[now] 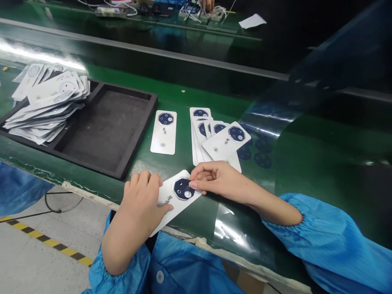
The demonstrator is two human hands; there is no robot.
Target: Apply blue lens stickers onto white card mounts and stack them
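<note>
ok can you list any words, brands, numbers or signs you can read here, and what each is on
No text is legible.
White panel in the left hand: dark script, too blurred to read.
Lone white panel: script and small emblem, too small to read.
Fanned white panels: similar marks, too small.

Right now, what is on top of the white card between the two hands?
The white card bears a dark octagon and dark script. The left hand covers part of the card; the right hand overlaps the octagon's edge. What lies beneath either hand cannot be seen.
</note>
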